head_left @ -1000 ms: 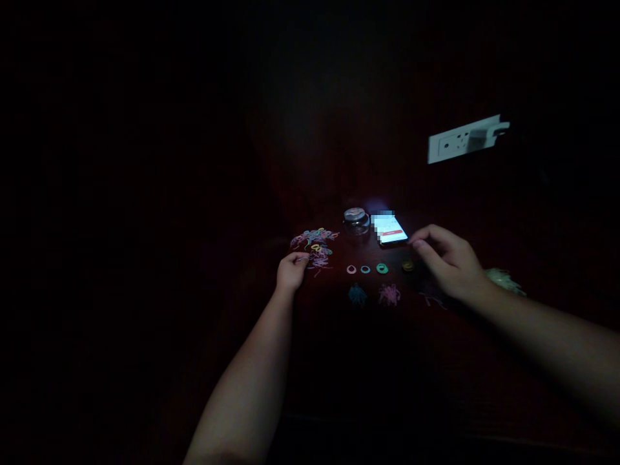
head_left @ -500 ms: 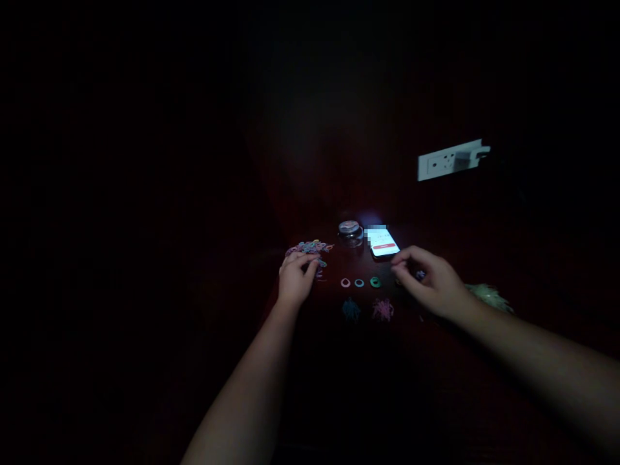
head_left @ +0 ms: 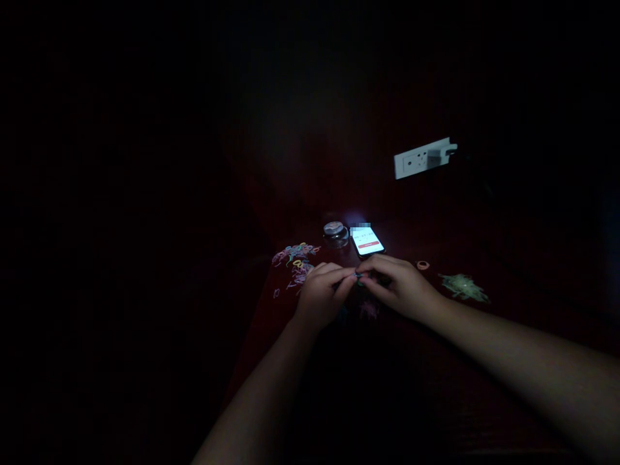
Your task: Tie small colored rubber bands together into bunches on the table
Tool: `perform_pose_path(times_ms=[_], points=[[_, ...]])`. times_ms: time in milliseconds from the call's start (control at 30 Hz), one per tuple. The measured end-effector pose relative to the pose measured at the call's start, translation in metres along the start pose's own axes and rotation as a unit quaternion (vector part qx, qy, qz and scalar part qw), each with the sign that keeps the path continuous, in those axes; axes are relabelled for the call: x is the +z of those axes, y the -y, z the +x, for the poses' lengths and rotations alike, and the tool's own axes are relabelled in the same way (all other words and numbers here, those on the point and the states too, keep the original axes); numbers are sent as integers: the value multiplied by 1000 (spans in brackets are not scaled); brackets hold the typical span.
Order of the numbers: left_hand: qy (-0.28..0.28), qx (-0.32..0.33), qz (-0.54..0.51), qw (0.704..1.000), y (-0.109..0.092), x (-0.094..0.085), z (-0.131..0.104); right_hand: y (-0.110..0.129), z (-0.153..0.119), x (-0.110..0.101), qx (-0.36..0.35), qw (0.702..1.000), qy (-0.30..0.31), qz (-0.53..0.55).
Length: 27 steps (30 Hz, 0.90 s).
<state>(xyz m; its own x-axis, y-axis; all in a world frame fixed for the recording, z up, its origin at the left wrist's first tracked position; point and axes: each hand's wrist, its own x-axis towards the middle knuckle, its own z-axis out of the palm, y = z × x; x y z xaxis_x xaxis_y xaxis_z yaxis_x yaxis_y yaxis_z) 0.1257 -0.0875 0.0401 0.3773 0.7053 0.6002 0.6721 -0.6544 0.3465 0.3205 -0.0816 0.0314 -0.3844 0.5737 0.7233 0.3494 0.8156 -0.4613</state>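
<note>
Over the dark table [head_left: 271, 329], my left hand [head_left: 325, 289] and my right hand [head_left: 398, 279] meet fingertip to fingertip. Between both pinches shows a tiny bluish rubber band [head_left: 357, 275], mostly covered by the fingers. Mixed coloured rubber bands [head_left: 296, 252] lie in a loose heap just beyond and left of my left hand. Under the hands, a pink pile of bands [head_left: 369, 310] and a dim teal pile [head_left: 342, 314] are partly hidden. A green ring [head_left: 360, 283] peeks out below the fingertips.
Behind the hands stand a lidded glass jar [head_left: 335, 236] and a lit phone [head_left: 368, 242]. To the right lie an orange ring [head_left: 423, 265] and a pale yellow-green heap of bands [head_left: 464, 287]. A white socket strip [head_left: 421, 159] is farther back. Surroundings are very dark.
My left hand has left the mixed heap and moved right to meet my right hand. A bluish band now shows between their fingertips. The view has shifted slightly right.
</note>
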Motion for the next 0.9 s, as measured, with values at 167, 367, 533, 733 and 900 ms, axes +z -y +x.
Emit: perform_pose_path(times_ms=[167, 367, 533, 733, 900], points=[[13, 16, -32, 999, 0, 1, -1, -2, 2, 0, -27, 999, -16, -5], [20, 5, -30, 999, 5, 1, 0, -4, 2, -2, 4, 999, -33, -23], [23, -21, -14, 999, 9, 2, -1, -5, 1, -3, 12, 999, -32, -17], [6, -12, -48, 999, 9, 2, 0, -8, 1, -2, -27, 1000, 3, -3], [-7, -28, -98, 995, 8, 3, 2, -11, 1, -1, -43, 998, 36, -4]])
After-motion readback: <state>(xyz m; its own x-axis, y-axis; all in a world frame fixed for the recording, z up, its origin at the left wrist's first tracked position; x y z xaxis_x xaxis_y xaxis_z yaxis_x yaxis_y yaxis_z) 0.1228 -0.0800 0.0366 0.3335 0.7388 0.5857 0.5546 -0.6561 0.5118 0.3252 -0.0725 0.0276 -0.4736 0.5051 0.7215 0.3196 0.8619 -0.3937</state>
